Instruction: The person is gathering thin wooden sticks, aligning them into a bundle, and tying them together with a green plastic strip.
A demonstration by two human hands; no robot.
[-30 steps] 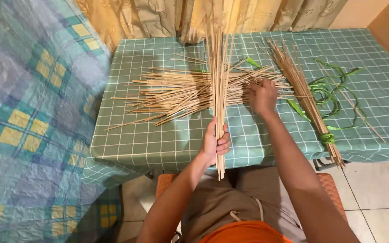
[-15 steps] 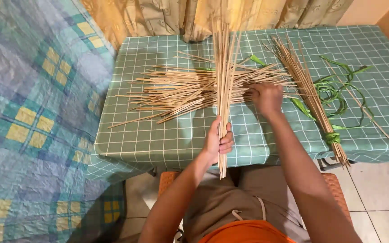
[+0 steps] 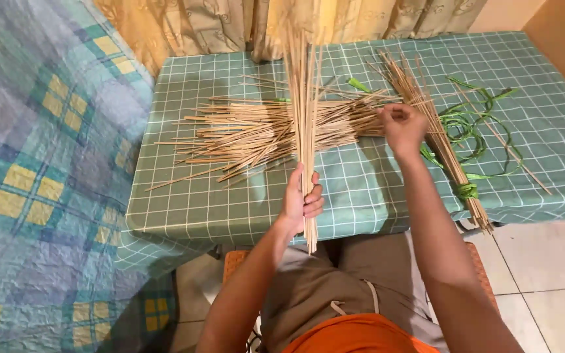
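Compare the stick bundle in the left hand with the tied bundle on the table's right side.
The held bundle stands upright, gripped near its lower end by the left hand; the tied bundle lies flat and slanted on the table, its end past the edge. The held bundle is loose; the tied bundle has a green strip knotted round it. Both are thin, pale straw-coloured sticks.

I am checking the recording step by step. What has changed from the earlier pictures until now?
Little changed. The right hand stayed at the end of the loose pile of sticks on the table, shifting only slightly. The left hand still holds the upright bundle of sticks. The tied bundle and green strips lie as before.
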